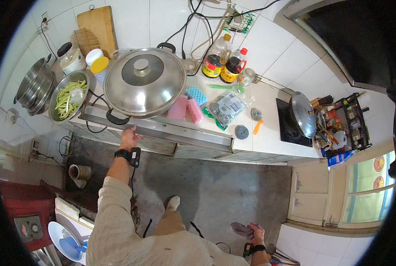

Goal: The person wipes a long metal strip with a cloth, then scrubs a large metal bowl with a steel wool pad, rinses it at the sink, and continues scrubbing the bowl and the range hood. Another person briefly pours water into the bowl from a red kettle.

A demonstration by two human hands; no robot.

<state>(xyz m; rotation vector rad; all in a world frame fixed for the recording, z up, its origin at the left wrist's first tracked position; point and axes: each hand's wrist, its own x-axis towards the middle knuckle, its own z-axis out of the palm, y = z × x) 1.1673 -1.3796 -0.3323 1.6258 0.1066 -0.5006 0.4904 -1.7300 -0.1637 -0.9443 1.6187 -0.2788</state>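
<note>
My left hand (130, 138) is at the counter's front edge, just below the black handle of a large lidded steel wok (158, 94). Its fingers look apart and hold nothing; whether they touch the metal strip (151, 127) along that edge, I cannot tell. Low on the right, my right hand (258, 232) grips a greyish cloth (240, 229) over the floor. Pink sponges (178, 108) and a blue sponge (196, 95) lie right of the wok. Beside them are a pack of steel scourers (229, 104), a loose grey scourer (241, 132) and a scourer with an orange handle (258, 127).
A steel bowl of green beans (53, 111) and stacked steamer pots (35, 86) stand left of the wok. Soy sauce bottles (214, 61) are by the tiled wall. At right, a lidded pan (302, 114) sits on a black cooktop (282, 109). A blue-white basin (56, 229) is lower left.
</note>
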